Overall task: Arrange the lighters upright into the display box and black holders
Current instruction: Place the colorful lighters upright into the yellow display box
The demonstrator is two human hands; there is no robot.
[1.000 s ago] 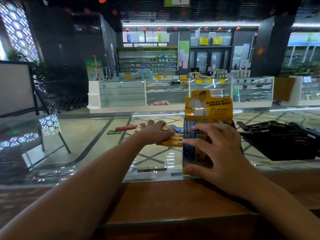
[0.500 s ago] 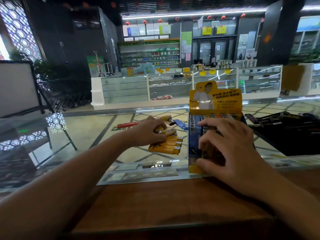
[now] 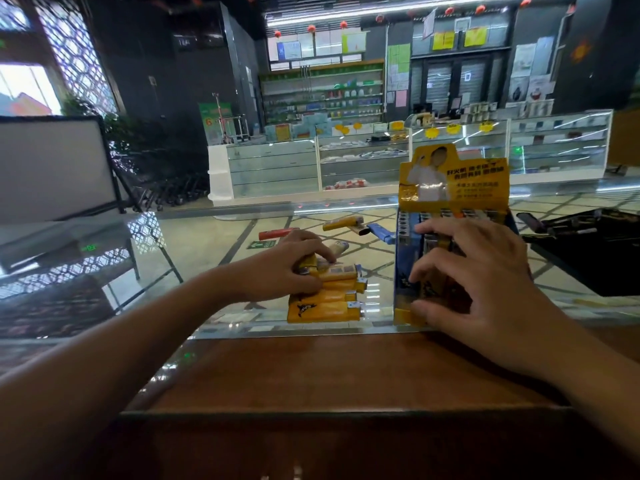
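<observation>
The head view looks down over a glass surface (image 3: 214, 244) with a wooden edge nearest the person. The display box (image 3: 453, 188), yellow and blue with a tall printed back card, stands upright on the glass and serves as the landmark here. Its slots already hold a row of lighters standing on end behind the right fingers.

The right hand (image 3: 485, 289) wraps the front of the display box, fingers spread and curled over its top edge and front face, thumb low on the near corner.

Left of the box, a stack of yellow lighters (image 3: 325, 299) lies flat on the glass, side by side. The left hand (image 3: 287, 268) rests on the far end of that stack, fingers curled around the topmost yellow lighter.

Beyond the stack, farther left of the box, lie a red lighter (image 3: 277, 233), another yellow lighter (image 3: 343, 223) and a blue lighter (image 3: 379, 233), the blue one just beside the box's left wall.

Right of the box sits a black tray (image 3: 588, 265), its contents too dark to make out.
</observation>
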